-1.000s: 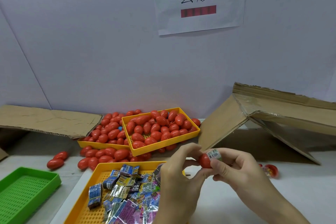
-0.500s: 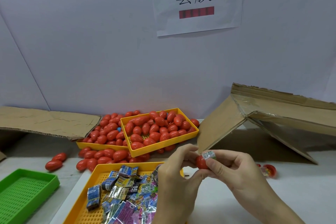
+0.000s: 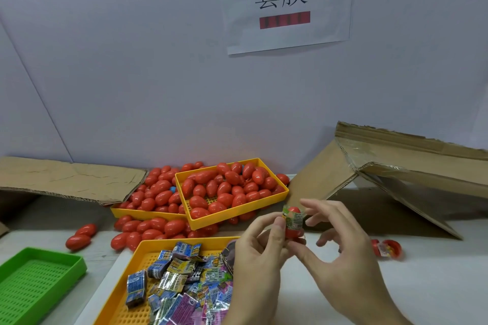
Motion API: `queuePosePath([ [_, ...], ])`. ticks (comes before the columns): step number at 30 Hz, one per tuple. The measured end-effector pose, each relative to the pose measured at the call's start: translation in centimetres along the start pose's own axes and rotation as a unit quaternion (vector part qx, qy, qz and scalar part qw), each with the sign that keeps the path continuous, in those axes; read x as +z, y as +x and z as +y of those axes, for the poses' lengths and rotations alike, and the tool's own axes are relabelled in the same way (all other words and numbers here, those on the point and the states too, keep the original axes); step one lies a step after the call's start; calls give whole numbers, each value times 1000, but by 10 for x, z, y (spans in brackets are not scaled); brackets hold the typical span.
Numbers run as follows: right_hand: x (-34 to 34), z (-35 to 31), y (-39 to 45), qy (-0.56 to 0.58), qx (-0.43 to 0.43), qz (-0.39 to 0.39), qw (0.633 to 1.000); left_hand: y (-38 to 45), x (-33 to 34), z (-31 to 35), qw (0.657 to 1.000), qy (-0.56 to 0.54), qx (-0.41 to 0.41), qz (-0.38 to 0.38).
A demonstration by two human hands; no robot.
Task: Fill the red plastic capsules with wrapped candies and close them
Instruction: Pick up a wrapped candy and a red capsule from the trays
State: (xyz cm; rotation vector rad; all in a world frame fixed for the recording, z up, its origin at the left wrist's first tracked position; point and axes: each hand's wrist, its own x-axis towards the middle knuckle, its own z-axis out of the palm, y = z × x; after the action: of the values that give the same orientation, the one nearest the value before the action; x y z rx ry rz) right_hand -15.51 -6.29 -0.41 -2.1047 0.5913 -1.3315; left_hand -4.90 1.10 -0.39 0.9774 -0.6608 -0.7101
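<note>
Left hand (image 3: 257, 253) pinches a red capsule (image 3: 293, 221) upright between thumb and fingertips, held above the table (image 3: 396, 285); a printed glossy film sleeve wraps its middle, red ends showing top and bottom. Right hand (image 3: 340, 248) just right of it, fingers spread loose, thumb tip near the capsule's base, contact unclear. Crinkly wrapped candies (image 3: 182, 274) fill the near perforated yellow tray (image 3: 124, 295). Smooth oval capsules heap the far yellow tray (image 3: 237, 215).
</note>
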Motion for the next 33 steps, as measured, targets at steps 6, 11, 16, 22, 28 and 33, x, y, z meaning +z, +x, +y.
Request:
queuePosePath([
  [6,-3,5,0,-83,-50,7,995,-1,2,-3,999,40,-14,-28],
  [11,-2,10,0,-109,-88,-15,990,-3,3,-2,985,160,23,-55],
  [16,-1,13,-3,-180,-127,-19,975,-7,5,-7,952,292,79,-43],
  [22,2,15,-4,-257,-150,-4,955,-11,8,-5,914,391,108,-1],
  [28,3,13,-3,-196,-116,-22,974,-9,7,2,946,319,60,6],
  [33,-3,13,-2,-146,-125,-42,980,-8,8,7,969,240,-30,-57],
])
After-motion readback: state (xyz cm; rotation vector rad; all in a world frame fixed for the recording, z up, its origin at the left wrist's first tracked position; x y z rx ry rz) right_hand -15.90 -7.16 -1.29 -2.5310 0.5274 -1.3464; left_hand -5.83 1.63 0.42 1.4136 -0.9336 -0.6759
